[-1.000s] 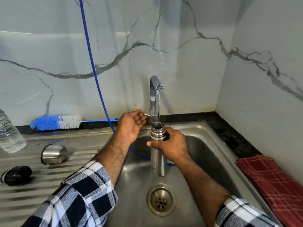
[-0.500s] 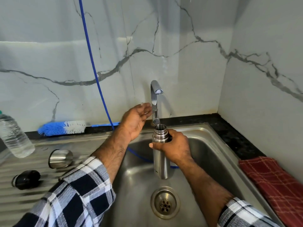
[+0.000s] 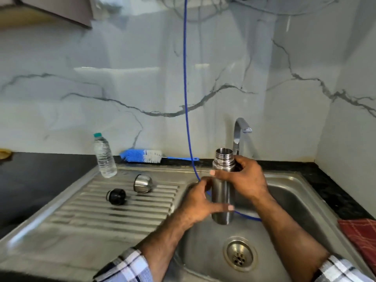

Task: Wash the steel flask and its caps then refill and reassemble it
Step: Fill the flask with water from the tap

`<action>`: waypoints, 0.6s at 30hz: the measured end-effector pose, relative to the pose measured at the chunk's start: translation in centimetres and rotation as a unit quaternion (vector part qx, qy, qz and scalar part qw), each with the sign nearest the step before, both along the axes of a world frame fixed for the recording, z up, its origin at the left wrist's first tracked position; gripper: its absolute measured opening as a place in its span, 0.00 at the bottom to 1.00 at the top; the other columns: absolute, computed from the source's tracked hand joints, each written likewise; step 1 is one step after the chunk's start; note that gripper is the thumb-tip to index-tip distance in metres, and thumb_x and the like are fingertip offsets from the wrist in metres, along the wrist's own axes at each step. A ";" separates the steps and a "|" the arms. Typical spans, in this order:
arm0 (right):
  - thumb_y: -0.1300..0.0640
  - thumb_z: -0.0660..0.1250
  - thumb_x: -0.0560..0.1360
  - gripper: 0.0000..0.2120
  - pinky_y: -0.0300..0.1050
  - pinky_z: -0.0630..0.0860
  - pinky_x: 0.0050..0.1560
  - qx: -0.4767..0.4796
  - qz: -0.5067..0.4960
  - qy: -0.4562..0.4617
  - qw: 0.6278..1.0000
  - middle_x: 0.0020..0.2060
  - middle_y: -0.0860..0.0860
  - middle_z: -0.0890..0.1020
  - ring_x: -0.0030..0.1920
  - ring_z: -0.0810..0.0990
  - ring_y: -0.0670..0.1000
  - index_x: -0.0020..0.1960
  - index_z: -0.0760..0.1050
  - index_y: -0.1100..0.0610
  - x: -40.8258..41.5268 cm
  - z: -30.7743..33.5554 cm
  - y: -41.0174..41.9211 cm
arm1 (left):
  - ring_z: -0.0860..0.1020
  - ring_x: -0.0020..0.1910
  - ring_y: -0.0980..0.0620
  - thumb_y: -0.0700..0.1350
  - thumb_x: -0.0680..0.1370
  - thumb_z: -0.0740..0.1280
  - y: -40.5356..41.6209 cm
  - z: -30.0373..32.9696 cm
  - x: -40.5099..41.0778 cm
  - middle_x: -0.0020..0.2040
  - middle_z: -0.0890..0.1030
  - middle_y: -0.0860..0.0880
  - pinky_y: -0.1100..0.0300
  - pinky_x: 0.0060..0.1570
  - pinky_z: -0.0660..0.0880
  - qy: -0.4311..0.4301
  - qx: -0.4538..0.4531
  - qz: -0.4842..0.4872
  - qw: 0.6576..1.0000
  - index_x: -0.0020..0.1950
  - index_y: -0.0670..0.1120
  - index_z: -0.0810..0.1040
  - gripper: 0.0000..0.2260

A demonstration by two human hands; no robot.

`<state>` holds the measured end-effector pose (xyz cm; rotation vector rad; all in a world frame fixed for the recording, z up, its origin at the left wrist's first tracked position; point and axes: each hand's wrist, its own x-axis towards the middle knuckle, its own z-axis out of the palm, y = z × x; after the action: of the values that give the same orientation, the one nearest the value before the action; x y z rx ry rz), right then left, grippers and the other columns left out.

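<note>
Steel sink (image 3: 289,180), tap (image 3: 241,131) dry: flask (image 3: 222,192) upright and open-mouthed over the basin so drips stay in, right hand (image 3: 247,180) gripping its neck, left hand (image 3: 198,202) wrapped low, black stopper (image 3: 116,197) and steel cup (image 3: 142,183) draining on the ribbed board (image 3: 91,216).

Flask (image 3: 221,192) brushed steel; sink (image 3: 284,186) dull steel

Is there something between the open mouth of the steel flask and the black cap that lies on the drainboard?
Nothing visible. The steel flask is held upright over the sink by both hands; the black cap lies apart on the drainboard, the steel cup beside it.
</note>
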<state>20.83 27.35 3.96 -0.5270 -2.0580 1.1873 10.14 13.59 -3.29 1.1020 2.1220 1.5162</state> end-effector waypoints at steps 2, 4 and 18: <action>0.42 0.87 0.60 0.23 0.52 0.86 0.51 -0.013 0.025 0.012 1.000 0.42 0.44 0.89 0.43 0.88 0.44 0.51 0.86 0.48 -0.6 1.2 -2.0 | 0.82 0.61 0.60 0.63 0.56 0.87 -0.8 0.9 0.3 0.60 0.85 0.57 0.55 0.64 0.81 -0.004 0.029 0.012 0.999 0.68 0.58 0.76 0.44; 0.44 0.87 0.61 0.22 0.53 0.86 0.52 -0.025 0.049 0.023 0.998 0.42 0.45 0.89 0.44 0.88 0.45 0.51 0.86 0.49 -1.4 2.4 -4.0 | 0.84 0.59 0.57 0.59 0.58 0.88 -1.8 1.8 0.1 0.59 0.86 0.56 0.50 0.61 0.83 -0.018 0.070 0.034 0.997 0.68 0.60 0.76 0.41; 0.35 0.49 0.87 0.33 0.55 0.83 0.52 -0.164 0.078 -0.002 0.983 0.44 0.56 0.89 0.45 0.89 0.57 0.56 0.84 0.59 -13.1 3.0 -8.6 | 0.86 0.45 0.58 0.48 0.66 0.85 -10.1 5.4 -6.1 0.48 0.88 0.55 0.59 0.43 0.84 -0.049 0.203 0.196 0.958 0.59 0.54 0.82 0.25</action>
<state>7.69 18.80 6.95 -0.5262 -1.9435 1.6358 4.04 3.44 2.09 0.7178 2.1025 2.2146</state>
